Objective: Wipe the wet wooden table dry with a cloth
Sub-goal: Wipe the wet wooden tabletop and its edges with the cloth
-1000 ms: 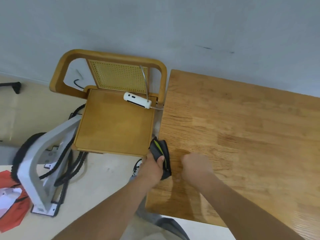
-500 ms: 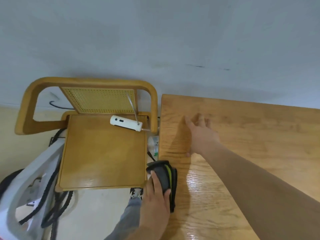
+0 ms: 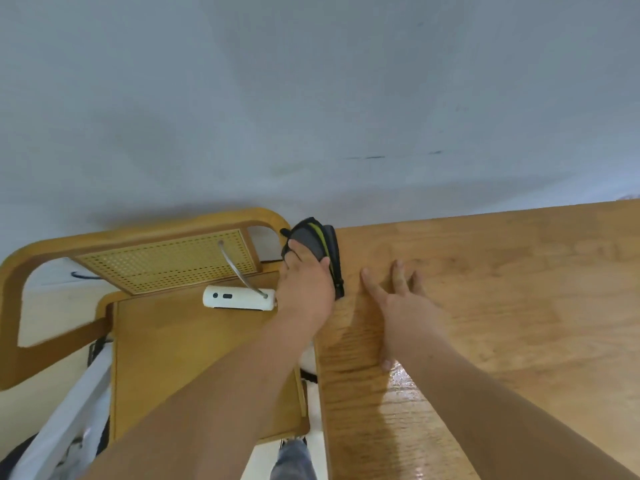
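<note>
Your left hand [image 3: 306, 289] gripped the folded dark-grey cloth [image 3: 317, 242] at the light wooden table [image 3: 519, 306]'s far corner, your right hand [image 3: 405, 306] lay flat and released, and its near edge glistened wet, unwiped.

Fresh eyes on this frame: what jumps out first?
The left hand gripping a bunched dark cloth with a green stripe at the far left corner of the wooden table, with the right hand laid flat beside it, fingers spread. Next, the wet sheen along the table's near left edge. To the left stands a wooden chair with a white device on its seat.
</note>
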`<action>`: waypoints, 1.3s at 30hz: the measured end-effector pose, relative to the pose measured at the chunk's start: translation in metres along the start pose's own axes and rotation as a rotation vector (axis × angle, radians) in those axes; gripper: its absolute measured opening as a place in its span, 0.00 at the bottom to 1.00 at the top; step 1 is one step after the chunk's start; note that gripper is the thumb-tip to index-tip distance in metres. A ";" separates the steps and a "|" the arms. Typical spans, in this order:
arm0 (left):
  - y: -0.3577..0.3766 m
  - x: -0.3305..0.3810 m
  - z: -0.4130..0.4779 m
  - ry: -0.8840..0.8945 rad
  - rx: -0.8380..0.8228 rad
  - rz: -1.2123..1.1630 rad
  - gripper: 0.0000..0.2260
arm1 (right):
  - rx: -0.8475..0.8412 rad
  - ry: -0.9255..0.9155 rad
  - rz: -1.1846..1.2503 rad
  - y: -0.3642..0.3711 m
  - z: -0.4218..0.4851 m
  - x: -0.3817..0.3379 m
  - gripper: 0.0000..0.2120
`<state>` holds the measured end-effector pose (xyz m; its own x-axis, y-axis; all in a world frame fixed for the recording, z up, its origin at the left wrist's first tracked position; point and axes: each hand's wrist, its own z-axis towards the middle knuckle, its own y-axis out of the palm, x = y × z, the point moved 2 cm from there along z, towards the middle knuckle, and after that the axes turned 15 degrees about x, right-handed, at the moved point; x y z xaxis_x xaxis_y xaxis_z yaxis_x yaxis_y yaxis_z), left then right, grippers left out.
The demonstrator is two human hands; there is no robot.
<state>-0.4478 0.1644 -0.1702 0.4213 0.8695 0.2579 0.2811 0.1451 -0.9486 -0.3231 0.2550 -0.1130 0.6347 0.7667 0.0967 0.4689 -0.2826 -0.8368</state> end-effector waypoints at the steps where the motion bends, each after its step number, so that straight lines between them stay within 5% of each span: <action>1: -0.004 0.001 0.014 -0.018 -0.014 -0.029 0.32 | -0.002 -0.001 0.002 0.000 0.000 0.000 0.77; 9: 0.012 -0.017 -0.042 0.197 0.087 0.058 0.31 | 0.041 -0.086 -0.062 0.000 -0.013 0.001 0.77; 13: 0.015 -0.030 -0.051 0.328 0.070 0.118 0.31 | 0.063 -0.118 -0.011 -0.026 -0.006 0.020 0.68; 16: 0.003 -0.026 -0.026 0.368 0.038 0.160 0.31 | 0.179 -0.006 0.003 -0.049 0.013 0.053 0.63; 23: -0.022 -0.005 0.072 0.503 -0.135 0.035 0.22 | 0.064 0.224 0.164 -0.026 0.034 0.097 0.67; 28: -0.018 0.053 0.106 0.546 -0.426 -0.015 0.18 | 0.055 0.235 0.231 -0.019 0.039 0.104 0.67; 35: 0.035 0.201 0.103 0.733 -0.424 -0.071 0.20 | 0.021 0.220 0.255 -0.014 0.043 0.106 0.67; 39: 0.052 0.229 0.103 0.752 -0.426 -0.094 0.20 | -0.005 0.247 0.266 -0.015 0.045 0.106 0.67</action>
<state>-0.4256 0.4199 -0.1791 0.7959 0.2982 0.5270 0.5787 -0.1187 -0.8068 -0.2903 0.3669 -0.1147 0.8637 0.5041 0.0036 0.2700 -0.4565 -0.8478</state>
